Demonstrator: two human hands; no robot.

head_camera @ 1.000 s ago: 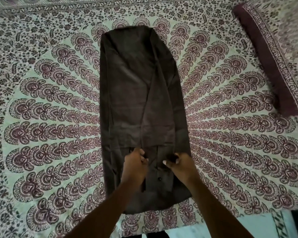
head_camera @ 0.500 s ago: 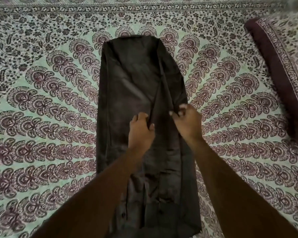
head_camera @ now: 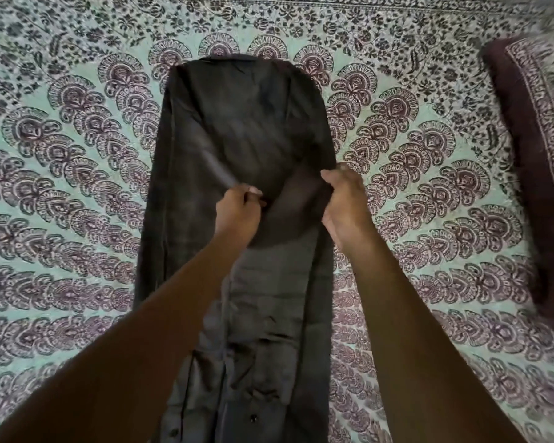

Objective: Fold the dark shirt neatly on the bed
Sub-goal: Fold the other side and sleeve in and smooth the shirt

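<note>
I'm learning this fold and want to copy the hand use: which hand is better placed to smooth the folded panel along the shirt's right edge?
The right hand. It already pinches the dark shirt at its right edge, while the left hand grips cloth near the middle.

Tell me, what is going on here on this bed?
A person is folding a dark shirt laid out long on a patterned bedsheet. Its sides are already folded in, making a narrow strip. The left hand pinches the cloth near the middle, and the right hand grips the shirt's right edge. Buttons show at the near end. A maroon-bordered pillow lies off to the right.
</note>
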